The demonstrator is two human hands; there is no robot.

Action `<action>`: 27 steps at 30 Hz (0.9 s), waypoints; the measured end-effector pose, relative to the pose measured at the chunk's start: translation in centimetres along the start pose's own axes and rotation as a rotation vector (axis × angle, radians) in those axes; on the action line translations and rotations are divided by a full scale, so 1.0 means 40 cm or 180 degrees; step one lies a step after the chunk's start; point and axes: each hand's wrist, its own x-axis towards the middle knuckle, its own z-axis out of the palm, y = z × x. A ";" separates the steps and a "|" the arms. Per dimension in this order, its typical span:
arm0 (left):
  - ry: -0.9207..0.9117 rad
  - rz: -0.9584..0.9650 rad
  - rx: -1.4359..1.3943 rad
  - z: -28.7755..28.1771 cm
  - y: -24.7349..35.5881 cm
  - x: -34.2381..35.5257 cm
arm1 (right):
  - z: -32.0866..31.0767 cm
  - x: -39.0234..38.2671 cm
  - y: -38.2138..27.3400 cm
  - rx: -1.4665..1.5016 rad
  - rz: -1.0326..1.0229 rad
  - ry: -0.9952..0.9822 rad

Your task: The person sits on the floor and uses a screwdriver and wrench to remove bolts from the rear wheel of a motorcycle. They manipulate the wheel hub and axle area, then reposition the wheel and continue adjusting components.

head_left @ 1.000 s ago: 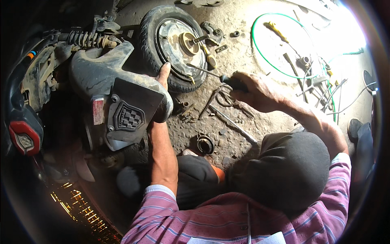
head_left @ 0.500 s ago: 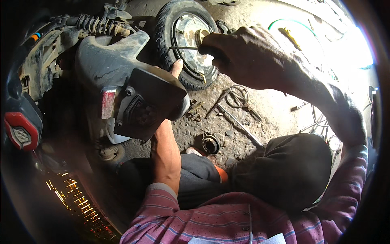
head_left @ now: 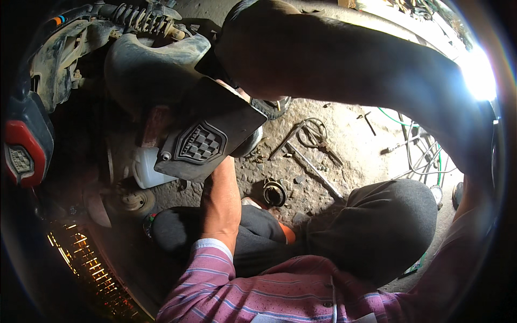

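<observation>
My right arm reaches across the top to my right hand [head_left: 258, 48], which looks clenched in deep shadow over the wheel [head_left: 273, 109]. Its fingers, and anything in them, are hidden. Only the lower edge of the tyre shows below my arm. My left forearm passes behind the black mud flap [head_left: 202, 142] of a scooter's dusty rear mudguard [head_left: 145, 62]. A small part of my left hand [head_left: 241, 93] shows beyond the flap, near the tyre; its grip is hidden.
A long metal bar [head_left: 318, 172], a coiled cable [head_left: 315, 132] and a dark ring-shaped part [head_left: 274, 192] lie on the rough ground. A white plastic container [head_left: 151, 168] stands under the flap. Wires [head_left: 425, 153] lie at the right. A red lamp [head_left: 24, 153] is at far left.
My right hand has moved left and nearer the camera, now covering most of the wheel. The metal rod tool it held is out of sight. My left arm has barely moved.
</observation>
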 end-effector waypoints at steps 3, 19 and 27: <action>-0.0230 -0.0221 -0.0137 0.015 0.000 0.007 | 0.057 0.014 0.011 -0.0017 -0.0053 -0.0335; 0.0156 0.0663 -0.3074 0.149 -0.042 0.103 | 0.720 0.094 -0.109 0.2870 0.0924 0.1515; 0.0405 0.0588 -0.3293 0.140 -0.004 0.081 | 0.824 -0.175 -0.177 0.3718 0.1852 0.0020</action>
